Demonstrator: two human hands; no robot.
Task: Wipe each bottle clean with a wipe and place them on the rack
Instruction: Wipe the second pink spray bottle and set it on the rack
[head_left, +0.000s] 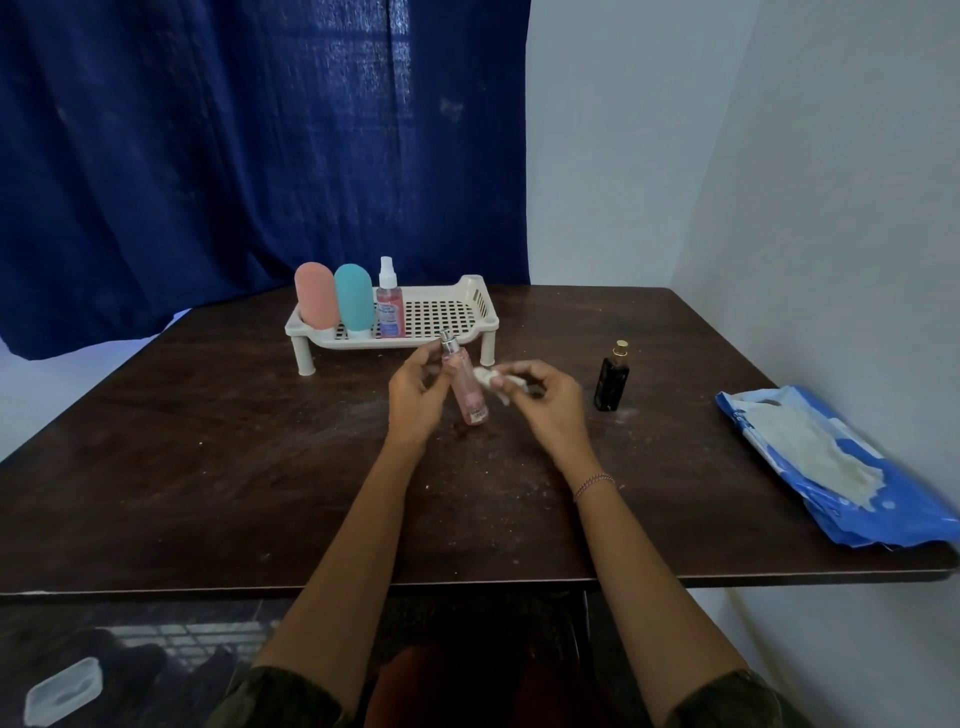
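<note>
Dark, perhaps camouflage sleeves (283, 693); pink-and-white thread bracelet (595, 485), right wrist.

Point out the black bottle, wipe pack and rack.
black bottle (611, 382), head view, on its dark body.
wipe pack (878, 525), head view, on its blue wrapper.
rack (479, 300), head view, on its right end wall.

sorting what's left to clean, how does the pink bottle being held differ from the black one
The pink bottle is tilted in the left hand; the black bottle stands upright on the table. The pink bottle's top is silver, the black bottle's gold. Both are off the rack.
</note>
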